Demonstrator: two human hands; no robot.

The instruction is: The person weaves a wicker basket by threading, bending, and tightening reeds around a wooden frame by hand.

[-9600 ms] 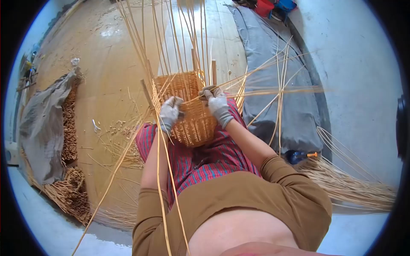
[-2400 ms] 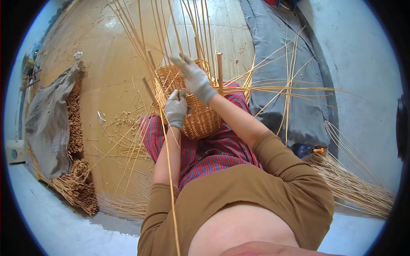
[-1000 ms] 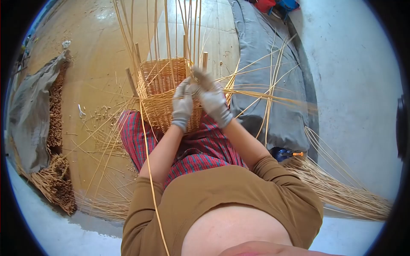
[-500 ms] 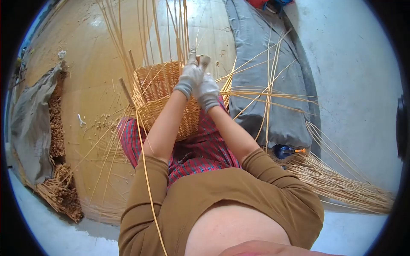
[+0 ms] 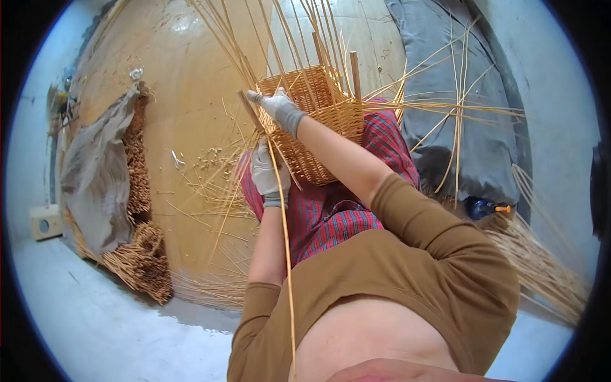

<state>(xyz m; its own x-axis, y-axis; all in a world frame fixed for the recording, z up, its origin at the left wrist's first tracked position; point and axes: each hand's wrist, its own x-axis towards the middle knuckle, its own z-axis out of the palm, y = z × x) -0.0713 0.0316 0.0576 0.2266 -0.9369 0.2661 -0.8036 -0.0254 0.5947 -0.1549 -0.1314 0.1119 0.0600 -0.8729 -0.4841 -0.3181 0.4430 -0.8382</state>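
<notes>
A square wicker basket [image 5: 321,143] of golden strands rests on my lap, tilted, with long upright canes [image 5: 289,48] and thick corner sticks [image 5: 355,76] rising from it. My right hand [image 5: 281,109], in a pale work glove, is closed over the rim at the left corner, its thumb or a finger pointing left beside a thick stick [image 5: 250,109]. Low on the outer left side is my gloved left hand [image 5: 268,172]; its fingers are partly hidden against the basket. One long loose strand [image 5: 284,235] runs from that corner over my left hand down my front.
Left lie bundles of short canes [image 5: 140,254] under a grey cloth [image 5: 98,172], with cane scraps [image 5: 219,169] on the board floor. To the right are a grey mat [image 5: 439,114] with loose strands across it, a blue bottle-like object [image 5: 480,208], and a cane bundle [image 5: 541,261].
Both hands have left the stick at the basket's far right corner and moved to its left corner, my left hand lower. The whole view has shifted, so the basket appears further right.
</notes>
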